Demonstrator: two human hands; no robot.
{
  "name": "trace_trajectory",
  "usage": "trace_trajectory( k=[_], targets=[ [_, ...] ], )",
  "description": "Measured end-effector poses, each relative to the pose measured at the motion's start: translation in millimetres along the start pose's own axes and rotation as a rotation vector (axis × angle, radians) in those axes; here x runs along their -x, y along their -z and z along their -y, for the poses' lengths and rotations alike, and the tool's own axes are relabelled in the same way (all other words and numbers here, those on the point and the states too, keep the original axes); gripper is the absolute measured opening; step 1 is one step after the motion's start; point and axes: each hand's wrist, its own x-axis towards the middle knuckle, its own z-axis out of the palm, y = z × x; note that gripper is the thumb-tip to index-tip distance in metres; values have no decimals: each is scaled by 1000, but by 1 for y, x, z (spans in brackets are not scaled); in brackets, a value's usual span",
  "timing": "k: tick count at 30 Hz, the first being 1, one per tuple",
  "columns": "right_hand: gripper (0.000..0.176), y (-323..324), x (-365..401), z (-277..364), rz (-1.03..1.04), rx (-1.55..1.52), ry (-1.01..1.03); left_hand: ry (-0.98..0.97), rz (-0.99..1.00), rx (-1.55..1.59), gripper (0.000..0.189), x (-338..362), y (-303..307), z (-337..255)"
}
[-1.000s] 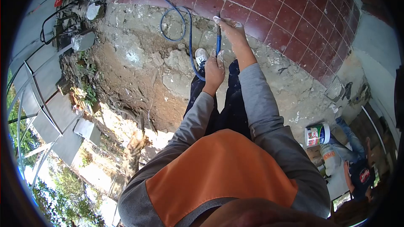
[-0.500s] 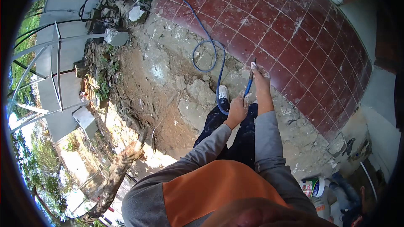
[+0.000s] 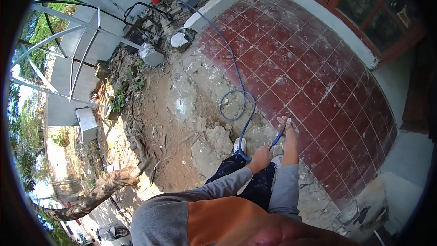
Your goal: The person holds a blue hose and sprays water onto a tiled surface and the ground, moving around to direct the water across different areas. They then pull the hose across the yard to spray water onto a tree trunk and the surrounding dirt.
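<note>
A thin blue hose (image 3: 244, 93) runs over the floor, makes one loop on the rough ground and rises to my hands. My left hand (image 3: 261, 159) is wrapped round the hose in front of my legs. Farther forward, my right hand (image 3: 289, 132) holds the hose's dark end between thumb and palm, with its other fingers partly spread. The short length of hose between the hands slants up and to the right. The exact shape of its tip is too small to make out.
Dusty red tiles (image 3: 291, 73) lie ahead and right, bordered by a low white kerb (image 3: 218, 4) and a wood-framed glass door (image 3: 355, 4). Broken concrete and dirt (image 3: 182, 136) spread left. A metal frame (image 3: 73, 59), concrete chunks (image 3: 151, 54) and a tree trunk (image 3: 104, 189) stand farther left.
The view has tilted upward, showing more of the door and the far kerb. Both hands sit lower in view, still on the hose. The fingers of my right hand are more spread.
</note>
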Motion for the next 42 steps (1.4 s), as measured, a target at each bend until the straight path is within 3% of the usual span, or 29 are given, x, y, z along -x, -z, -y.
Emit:
trace_trajectory(
  k=[2,6,10,15,20,24,28,30,32,34,36,40,42],
  targets=[
    [19,0,7,9,-90,210,-116,1,-6,17,28,0,-3,5],
    [20,11,-7,-9,-140,327,18,5,75,-18,35,0,-5,6],
    [22,9,-3,-10,-153,144,69,16,126,-16,39,-3,0,-5],
    [17,4,6,6,7,-70,-149,-14,53,-21,35,-1,-3,3],
    [21,19,-18,-28,-148,162,22,-32,28,-16,34,-1,-3,0],
    [19,17,-11,-19,-101,86,-70,-12,45,21,32,0,1,-5],
    [18,26,-8,-32,-218,62,-94,5,97,-47,33,2,-3,6],
    [31,15,1,-16,-183,270,-48,-29,71,-40,33,3,-11,13],
    [24,17,-4,-26,-191,211,-35,-15,29,14,16,3,-14,14],
    [16,17,-4,-27,-184,148,-21,14,7,25,28,3,-6,1],
    [16,14,0,-19,-116,104,-151,10,9,17,33,4,-3,2],
    [22,9,0,-14,-108,112,-166,20,39,18,33,3,2,1],
    [32,11,-4,-20,-126,269,-30,45,75,22,35,1,1,-1]
  ],
)
